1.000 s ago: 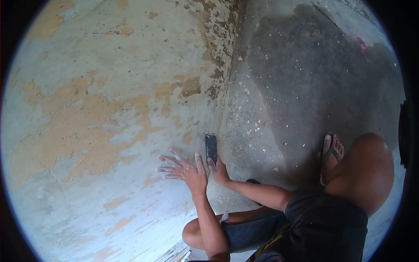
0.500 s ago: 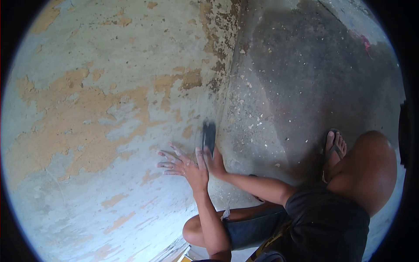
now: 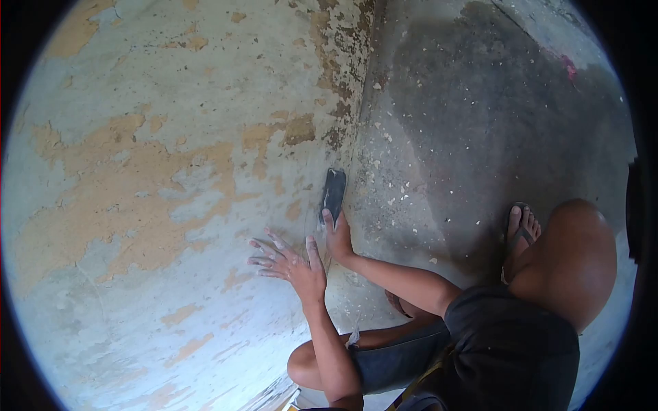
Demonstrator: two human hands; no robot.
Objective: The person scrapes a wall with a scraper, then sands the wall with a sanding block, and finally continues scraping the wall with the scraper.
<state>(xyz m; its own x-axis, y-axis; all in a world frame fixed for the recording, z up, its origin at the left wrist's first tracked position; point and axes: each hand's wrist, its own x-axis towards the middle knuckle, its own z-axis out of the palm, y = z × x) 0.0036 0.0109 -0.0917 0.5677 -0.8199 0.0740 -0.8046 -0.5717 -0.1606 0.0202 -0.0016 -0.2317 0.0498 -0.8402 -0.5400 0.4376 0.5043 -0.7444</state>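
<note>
Near the foot of the wall, my right hand [image 3: 338, 236] grips a dark, flat rectangular block [image 3: 334, 192], its thumb lying on the near end. The block rests against the peeling wall [image 3: 274, 164], close to the line where wall and floor meet. My left hand [image 3: 291, 267] is spread on the wall, left of and nearer than the right one, with whitish dust on its fingers. Nothing is in the left hand.
The grey concrete floor [image 3: 466, 137] at the right has scattered pale flakes and a darker patch. My sandalled foot [image 3: 522, 226] and bent knee [image 3: 576, 260] are on the right; my other knee [image 3: 308, 363] is at the bottom. A pink mark [image 3: 569, 67] shows at upper right.
My right hand and the dark block have moved up the view along the base of the wall, away from my left hand. The left hand has stayed nearly in place.
</note>
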